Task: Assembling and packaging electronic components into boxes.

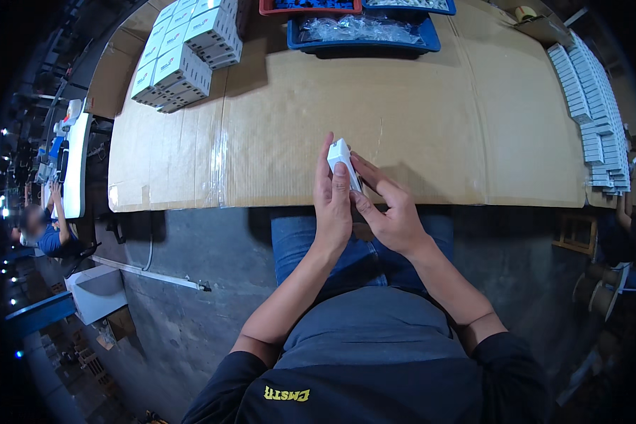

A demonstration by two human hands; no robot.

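Observation:
A small white box-shaped piece (pixel 338 153) is held up between my two hands over the table's near edge; its exact kind does not show. At its far end is a small darker mark. My left hand (pixel 333 201) grips it from the left, thumb pressed on the near face and fingers stretched along the side. From the right, my right hand (pixel 391 210) closes on it, with fingertips on its right side and the thumb near its lower end. The palms hide part of the piece.
Cardboard covers the table (pixel 297 106). White boxes (pixel 184 56) stand stacked at the far left. A blue tray (pixel 364 51) of clear plastic bags and a red tray (pixel 311 8) sit at the back. Small white boxes (pixel 593 113) line the right edge. Another person (pixel 53 237) works at left.

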